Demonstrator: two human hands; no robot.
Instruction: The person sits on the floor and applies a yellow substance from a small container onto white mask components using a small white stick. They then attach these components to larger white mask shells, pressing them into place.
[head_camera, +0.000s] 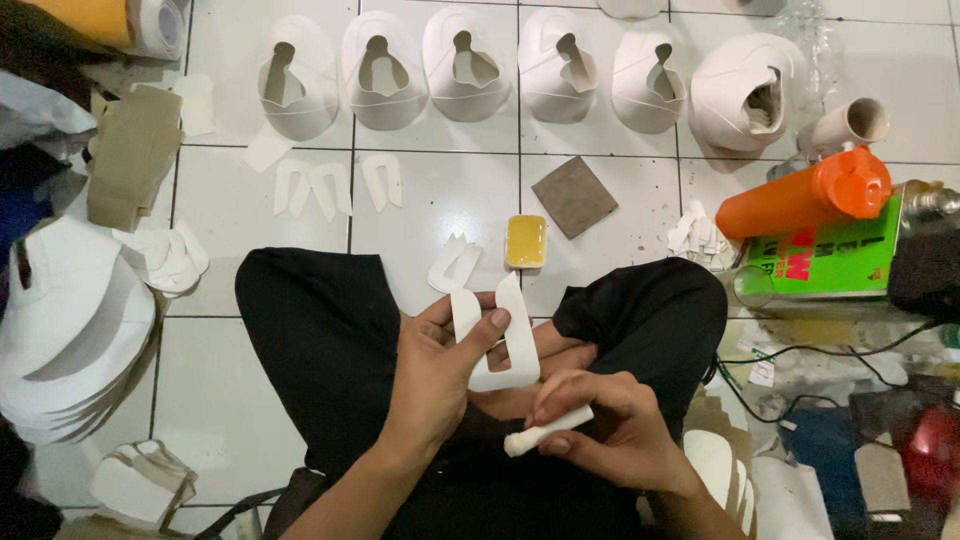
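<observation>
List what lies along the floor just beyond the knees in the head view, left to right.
Forked white piece → yellow glue tray → brown square pad → heap of white scraps → orange bottle.

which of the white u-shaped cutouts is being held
The one in the left hand: this U-piece is pinched above the lap; the other cutouts lie flat on the tiles.

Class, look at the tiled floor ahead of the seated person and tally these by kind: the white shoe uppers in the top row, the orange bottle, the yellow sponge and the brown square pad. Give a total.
White shoe uppers: 6
Orange bottle: 1
Yellow sponge: 1
Brown square pad: 1
Total: 9
</observation>
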